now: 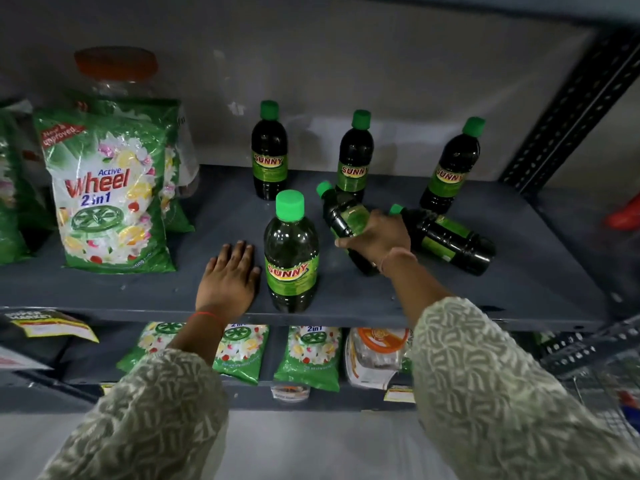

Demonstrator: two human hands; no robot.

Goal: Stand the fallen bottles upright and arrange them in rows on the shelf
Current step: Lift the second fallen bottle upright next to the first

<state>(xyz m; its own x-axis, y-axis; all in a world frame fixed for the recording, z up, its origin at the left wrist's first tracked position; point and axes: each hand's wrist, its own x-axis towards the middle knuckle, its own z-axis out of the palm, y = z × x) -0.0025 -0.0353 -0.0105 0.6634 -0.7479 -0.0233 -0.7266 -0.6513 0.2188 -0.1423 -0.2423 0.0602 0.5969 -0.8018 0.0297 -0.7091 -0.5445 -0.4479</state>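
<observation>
Dark green "Sunny" bottles with green caps stand on the grey shelf [138, 292]. Three are upright along the back: one [269, 154], a second [355, 161] and a third [450, 171]. Another upright bottle [291, 258] stands near the front edge. Two lie on their sides: one [341, 216] under my right hand [377, 237], which grips its middle, and one [450, 242] just to the right of that hand. My left hand [228, 278] rests flat on the shelf, fingers apart, just left of the front bottle.
Green "Wheel" detergent bags [110, 192] stand at the left, with an orange-lidded clear jar [117, 74] behind them. A perforated dark upright [568, 116] bounds the right side. The lower shelf holds more detergent bags [308, 355] and a jar [377, 355].
</observation>
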